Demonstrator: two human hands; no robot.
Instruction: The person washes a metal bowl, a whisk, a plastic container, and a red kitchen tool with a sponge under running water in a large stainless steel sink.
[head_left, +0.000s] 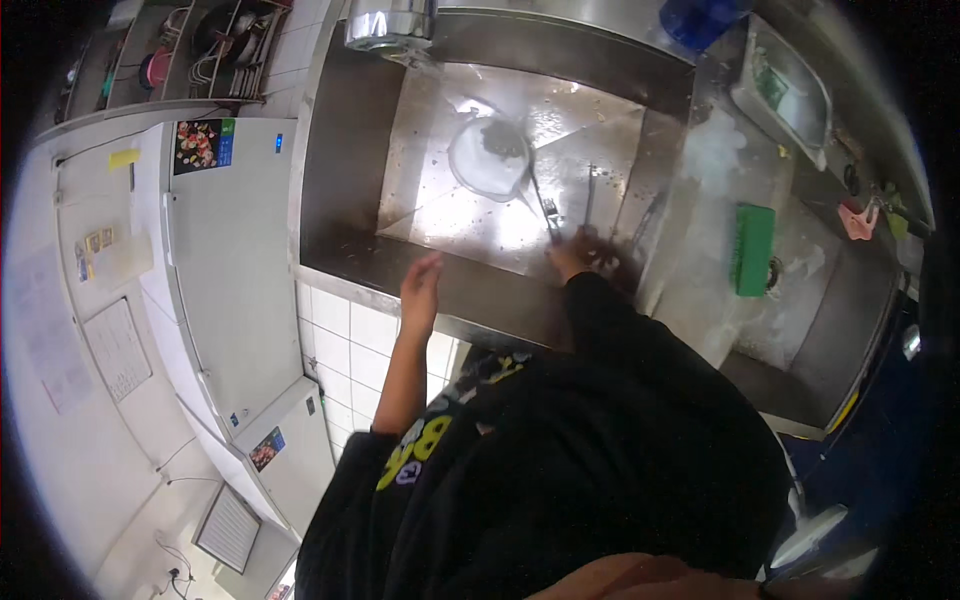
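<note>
A round light-coloured pan (489, 159) lies in the stainless steel sink (420, 217), with a darker patch inside its bowl. From its right side a long thin handle (541, 196) slants toward me. My right hand (570, 255) is closed at the end of that handle, its fingers partly in shadow. Beside the handle, a thin metal utensil (589, 191) lies on the sink floor near my right hand. My left hand (421, 289) is raised above the sink's front rim, holding nothing, fingers loosely extended.
A chrome faucet (391, 26) overhangs the sink's far left. Rightward, a green block (754, 250) sits in a second steel basin (757, 330), with a metal tray (787, 90) behind. A blue container (697, 22) stands at the back. A white refrigerator (232, 262) is to the left.
</note>
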